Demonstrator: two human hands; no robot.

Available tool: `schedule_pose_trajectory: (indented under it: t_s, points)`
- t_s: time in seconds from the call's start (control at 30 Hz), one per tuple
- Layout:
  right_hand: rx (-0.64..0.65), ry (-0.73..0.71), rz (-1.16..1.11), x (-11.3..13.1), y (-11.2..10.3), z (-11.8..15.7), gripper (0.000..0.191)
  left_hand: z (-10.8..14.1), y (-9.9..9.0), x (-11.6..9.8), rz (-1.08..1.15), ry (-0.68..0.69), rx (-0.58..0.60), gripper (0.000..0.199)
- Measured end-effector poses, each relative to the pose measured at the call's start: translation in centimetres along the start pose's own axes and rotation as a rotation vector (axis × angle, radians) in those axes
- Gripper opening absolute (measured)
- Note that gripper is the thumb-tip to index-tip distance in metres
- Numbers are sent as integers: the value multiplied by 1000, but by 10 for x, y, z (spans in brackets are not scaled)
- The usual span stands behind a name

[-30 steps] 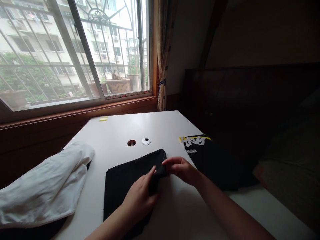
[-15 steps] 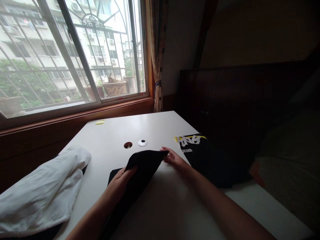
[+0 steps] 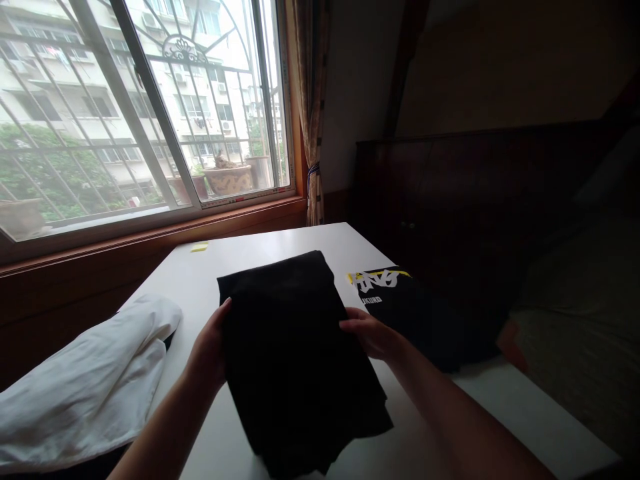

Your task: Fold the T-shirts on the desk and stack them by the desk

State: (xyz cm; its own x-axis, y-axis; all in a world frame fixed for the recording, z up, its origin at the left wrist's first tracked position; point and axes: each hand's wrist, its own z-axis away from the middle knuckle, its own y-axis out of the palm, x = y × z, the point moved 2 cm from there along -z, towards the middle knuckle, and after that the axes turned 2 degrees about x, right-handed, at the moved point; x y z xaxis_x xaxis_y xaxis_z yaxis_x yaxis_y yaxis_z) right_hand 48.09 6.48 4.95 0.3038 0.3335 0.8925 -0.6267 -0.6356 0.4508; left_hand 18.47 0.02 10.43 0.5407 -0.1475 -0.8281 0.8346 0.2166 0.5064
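Observation:
A black cloth (image 3: 295, 353), folded into a roughly rectangular panel, is held over the white table. My left hand (image 3: 209, 343) grips its left edge, the thumb on top and the other fingers hidden. On the opposite edge my right hand (image 3: 369, 330) pinches the fabric between thumb and fingers. The cloth's far edge looks straight, while the near end hangs uneven toward the bottom of the view.
The white table (image 3: 190, 280) bears a crumpled white cloth (image 3: 85, 387) at left, a yellow slip (image 3: 199, 247) at the back and a dark printed garment (image 3: 395, 307) at right. Someone's clothed body (image 3: 575, 320) is beside the right edge. A window is behind.
The black cloth has gone from bunched and folded over to spread out as a broad panel, now covering the two table holes. My left hand has shifted left and up, my right hand slightly right.

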Motion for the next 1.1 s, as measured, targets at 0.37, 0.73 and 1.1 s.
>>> schedule_pose_trajectory:
  t_s: [0.37, 0.73, 1.1]
  points:
    - [-297, 195, 479, -18, -33, -11, 88, -40, -66, 35, -225, 22, -166, 106]
    - [-691, -294, 1159, -17, -66, -25, 43, 1, -75, 39, -710, -251, 221, 57]
    - [-638, -13, 1423, 2, -56, -8, 16, 26, -78, 12, -1320, 281, 508, 34]
